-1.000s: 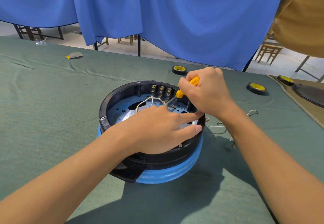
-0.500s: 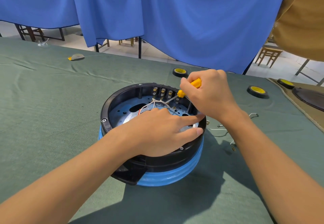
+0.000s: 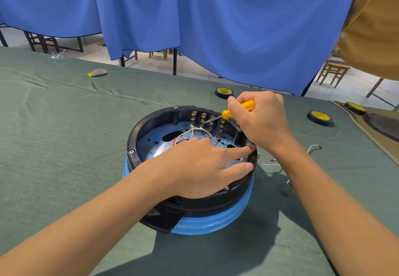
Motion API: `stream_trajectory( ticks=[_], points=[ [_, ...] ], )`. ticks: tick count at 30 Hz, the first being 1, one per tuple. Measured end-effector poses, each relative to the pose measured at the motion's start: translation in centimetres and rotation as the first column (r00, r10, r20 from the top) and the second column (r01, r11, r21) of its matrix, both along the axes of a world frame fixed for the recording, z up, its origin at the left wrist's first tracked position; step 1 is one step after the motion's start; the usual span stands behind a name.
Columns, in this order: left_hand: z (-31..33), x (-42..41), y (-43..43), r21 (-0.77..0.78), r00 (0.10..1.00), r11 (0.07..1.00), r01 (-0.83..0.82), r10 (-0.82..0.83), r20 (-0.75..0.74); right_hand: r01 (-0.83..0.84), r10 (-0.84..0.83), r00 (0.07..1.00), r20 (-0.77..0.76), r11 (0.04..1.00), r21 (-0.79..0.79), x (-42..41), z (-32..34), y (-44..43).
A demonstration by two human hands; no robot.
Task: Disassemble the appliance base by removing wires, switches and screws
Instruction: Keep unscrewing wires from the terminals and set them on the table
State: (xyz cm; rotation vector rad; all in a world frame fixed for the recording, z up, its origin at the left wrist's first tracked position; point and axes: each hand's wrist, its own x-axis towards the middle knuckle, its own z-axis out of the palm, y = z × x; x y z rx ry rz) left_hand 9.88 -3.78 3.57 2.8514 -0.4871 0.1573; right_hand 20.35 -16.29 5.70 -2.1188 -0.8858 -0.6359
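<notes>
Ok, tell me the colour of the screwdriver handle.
Yellow-orange; the screwdriver handle shows best in the head view, gripped in the right hand.

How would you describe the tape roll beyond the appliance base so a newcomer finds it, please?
Find the round black-and-blue appliance base on the green tablecloth. Just past its far rim lies a black tape roll with a yellow core. The two other rolls lie farther right.

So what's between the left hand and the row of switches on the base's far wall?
Head view: white wires lie between the left hand and the switches, where the screwdriver points.
</notes>
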Motion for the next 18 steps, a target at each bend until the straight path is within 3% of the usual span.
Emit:
stream_trajectory(
  ticks=[6,18],
  points=[
    [0.1,0.0,0.0,0.005,1.0,1.0,0.002,-0.002,-0.005,0.002,-0.002,1.0,0.004,1.0,-0.012,0.0,-0.3,0.2],
    [0.0,0.0,-0.1,0.009,1.0,1.0,-0.016,0.015,0.015,0.053,-0.045,0.978,-0.203,0.998,0.033,2.0,0.9,0.6]
  ],
)
